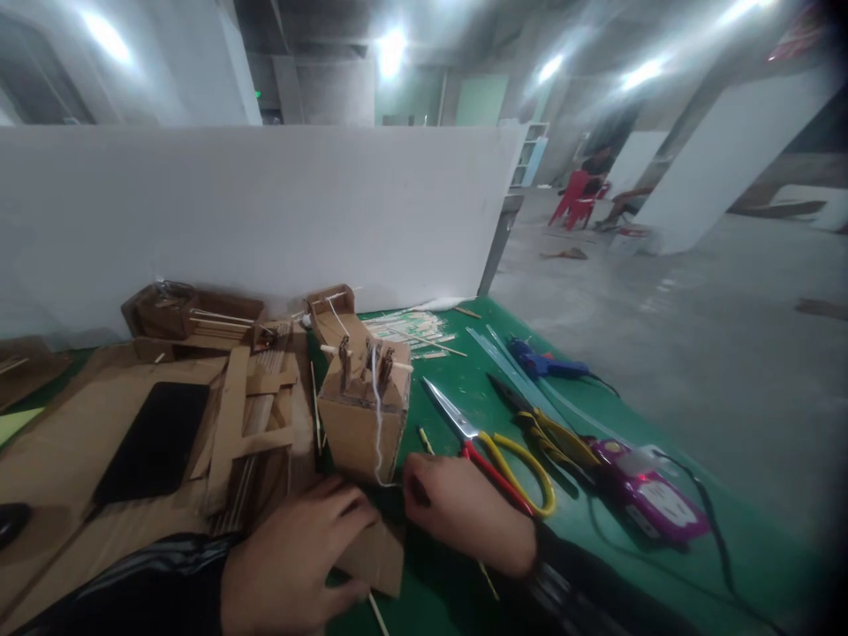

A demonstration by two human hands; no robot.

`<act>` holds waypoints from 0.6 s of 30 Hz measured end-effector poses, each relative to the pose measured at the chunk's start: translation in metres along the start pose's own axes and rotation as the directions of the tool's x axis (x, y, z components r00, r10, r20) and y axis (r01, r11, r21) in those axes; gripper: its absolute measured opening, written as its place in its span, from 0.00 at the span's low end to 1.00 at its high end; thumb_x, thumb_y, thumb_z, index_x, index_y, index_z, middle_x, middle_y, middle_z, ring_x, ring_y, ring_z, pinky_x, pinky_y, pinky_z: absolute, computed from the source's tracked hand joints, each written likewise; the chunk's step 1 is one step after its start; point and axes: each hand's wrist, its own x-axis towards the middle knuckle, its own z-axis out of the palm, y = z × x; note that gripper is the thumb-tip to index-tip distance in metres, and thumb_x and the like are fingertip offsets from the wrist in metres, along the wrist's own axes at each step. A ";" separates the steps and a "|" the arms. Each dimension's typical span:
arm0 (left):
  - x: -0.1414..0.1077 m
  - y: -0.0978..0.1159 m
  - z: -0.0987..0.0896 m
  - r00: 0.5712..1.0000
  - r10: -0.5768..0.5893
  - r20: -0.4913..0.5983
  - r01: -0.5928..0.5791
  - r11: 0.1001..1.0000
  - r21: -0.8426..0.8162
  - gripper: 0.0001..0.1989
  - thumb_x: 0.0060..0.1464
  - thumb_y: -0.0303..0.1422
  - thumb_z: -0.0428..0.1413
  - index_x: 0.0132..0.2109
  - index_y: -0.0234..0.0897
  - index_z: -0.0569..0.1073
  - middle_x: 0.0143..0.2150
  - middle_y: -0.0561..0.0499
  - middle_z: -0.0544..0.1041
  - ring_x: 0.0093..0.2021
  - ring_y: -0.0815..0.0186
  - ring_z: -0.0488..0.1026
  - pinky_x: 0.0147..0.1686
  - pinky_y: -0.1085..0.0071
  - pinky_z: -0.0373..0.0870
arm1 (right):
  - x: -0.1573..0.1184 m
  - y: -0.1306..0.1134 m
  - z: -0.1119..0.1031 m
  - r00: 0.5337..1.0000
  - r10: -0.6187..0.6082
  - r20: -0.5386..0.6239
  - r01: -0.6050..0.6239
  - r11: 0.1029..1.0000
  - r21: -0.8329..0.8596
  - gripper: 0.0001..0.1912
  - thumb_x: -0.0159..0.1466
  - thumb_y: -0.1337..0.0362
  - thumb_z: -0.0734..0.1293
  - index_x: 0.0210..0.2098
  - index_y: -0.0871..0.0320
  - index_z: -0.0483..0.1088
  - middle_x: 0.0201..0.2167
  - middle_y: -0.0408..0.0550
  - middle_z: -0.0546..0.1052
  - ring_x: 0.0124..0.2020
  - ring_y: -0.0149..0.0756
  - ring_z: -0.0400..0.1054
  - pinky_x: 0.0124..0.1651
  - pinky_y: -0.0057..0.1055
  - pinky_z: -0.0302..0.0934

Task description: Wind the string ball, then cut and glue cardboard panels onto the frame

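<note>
In front of me stands a cardboard box model [361,428] with upright cardboard tabs and a thin stick across its top. A white string [378,415] hangs down its front, and its lower end runs to my right hand [464,503]. That hand is closed, its fingertips pinched on the string. My left hand [305,552] is lower left, fingers and thumb apart, over a loose cardboard piece [377,556]; whether it touches the piece I cannot tell. A thin stick [377,614] lies below it.
Scissors [473,428], pliers [549,433], a blue glue gun [543,362] and a purple power strip [653,495] lie right on the green table [722,512]. Left are cardboard strips [265,389] and a black phone [155,442]. A white panel [265,212] stands behind.
</note>
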 end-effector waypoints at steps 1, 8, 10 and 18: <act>0.000 0.000 0.000 1.000 0.004 -0.011 -0.004 1.000 -0.014 0.24 0.54 0.41 0.59 0.58 0.49 0.68 0.56 0.49 0.73 0.55 0.52 0.68 0.54 0.57 0.67 | 0.000 0.003 -0.006 1.000 0.013 -0.011 -0.013 1.000 0.008 0.04 0.61 0.69 0.62 0.32 0.57 0.69 0.30 0.45 0.78 0.28 0.33 0.71 0.29 0.27 0.50; 0.004 -0.002 0.002 0.993 -0.039 -0.112 0.038 0.999 -0.012 0.23 0.54 0.40 0.58 0.57 0.48 0.69 0.57 0.49 0.71 0.58 0.51 0.65 0.57 0.53 0.63 | -0.003 0.038 -0.062 0.932 0.085 -0.352 -0.072 0.996 0.051 0.01 0.62 0.66 0.63 0.33 0.55 0.67 0.29 0.44 0.76 0.27 0.33 0.68 0.31 0.27 0.57; 0.006 -0.002 0.004 0.991 -0.052 -0.125 0.052 0.999 -0.003 0.22 0.54 0.41 0.58 0.57 0.48 0.69 0.56 0.48 0.71 0.57 0.50 0.65 0.57 0.52 0.63 | -0.001 0.046 -0.079 0.881 0.040 -0.471 -0.050 0.999 -0.010 0.02 0.62 0.64 0.64 0.32 0.55 0.66 0.27 0.43 0.74 0.25 0.32 0.66 0.30 0.28 0.57; 0.009 -0.005 0.013 0.987 -0.056 -0.149 0.055 0.998 -0.009 0.23 0.51 0.41 0.61 0.54 0.45 0.70 0.57 0.47 0.71 0.57 0.50 0.65 0.57 0.51 0.63 | -0.005 0.038 -0.152 0.466 -0.041 -0.884 -0.069 0.994 -0.083 0.08 0.66 0.54 0.61 0.37 0.48 0.67 0.26 0.46 0.72 0.26 0.41 0.66 0.29 0.39 0.59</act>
